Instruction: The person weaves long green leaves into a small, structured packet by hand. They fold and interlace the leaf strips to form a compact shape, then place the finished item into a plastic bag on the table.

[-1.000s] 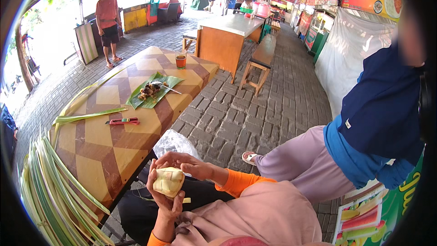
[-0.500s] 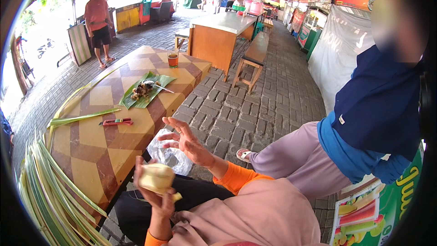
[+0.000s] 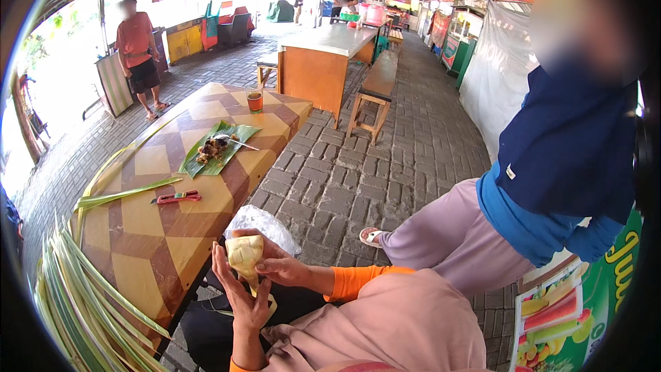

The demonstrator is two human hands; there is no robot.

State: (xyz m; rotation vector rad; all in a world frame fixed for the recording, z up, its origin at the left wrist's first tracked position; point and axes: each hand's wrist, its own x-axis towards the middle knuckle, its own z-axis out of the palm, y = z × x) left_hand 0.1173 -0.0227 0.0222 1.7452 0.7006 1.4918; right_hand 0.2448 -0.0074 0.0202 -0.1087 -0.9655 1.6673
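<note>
Both grips close on a pale woven palm-leaf pouch (image 3: 244, 253): left hand (image 3: 242, 297) beneath, right hand (image 3: 279, 266) beside.

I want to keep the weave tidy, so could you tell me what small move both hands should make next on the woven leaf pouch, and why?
Probably draw the loose strip snug. The left hand cups the woven leaf pouch from below, the right hand pinches its side, and a pale strip end hangs free beneath it, so the weave looks unfinished.
</note>
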